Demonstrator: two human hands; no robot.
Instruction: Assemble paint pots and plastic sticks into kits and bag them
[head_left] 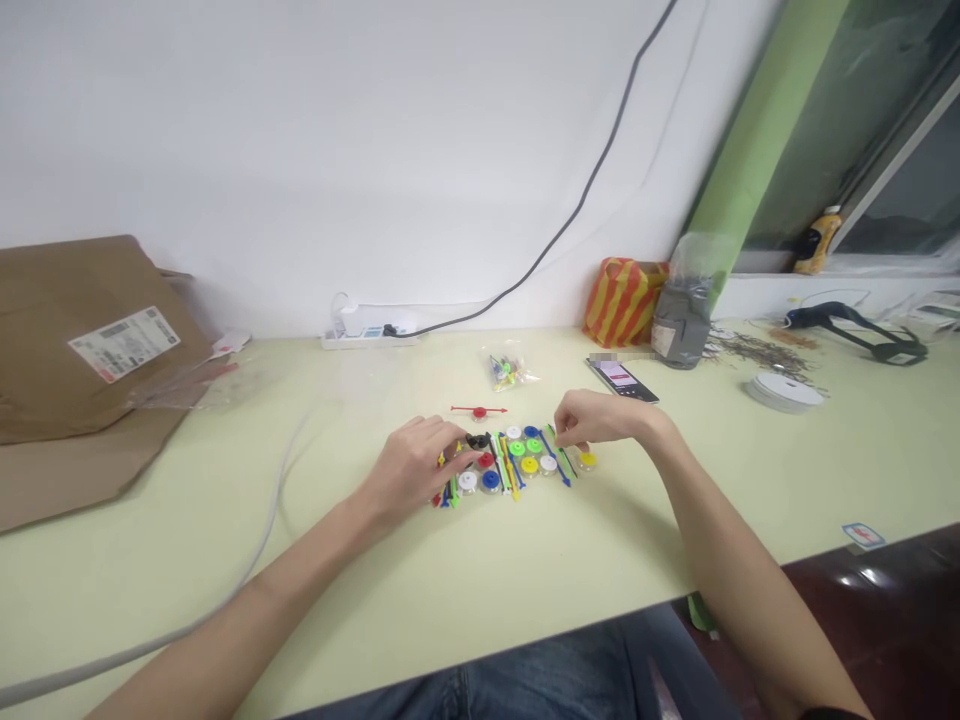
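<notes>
Cluster of round coloured plastic discs and thin plastic rods [510,462] lies mid-worktop, its long axis running left to right, most rods angled front to back across it. At the back-left corner, a brown kraft-paper parcel [90,340] bears a white shipping label. The left hand [409,470] is half closed, fingers arched over the cluster's left end beside a black plastic piece [478,440]; whether it grips anything is hidden. A red rod with a round red hub [478,411] lies just behind the cluster, and a small clear plastic bag of coloured parts [504,370] lies further back. The right hand [600,418] is also half closed, fingertips down among the rods at the right end; any hold cannot be told. Beyond it lies a black smartphone [622,380]. Risk: the rods sit loose and thin, so a stray fingertip or wrist could knock them, sliding discs out of line or scattering the cluster.
</notes>
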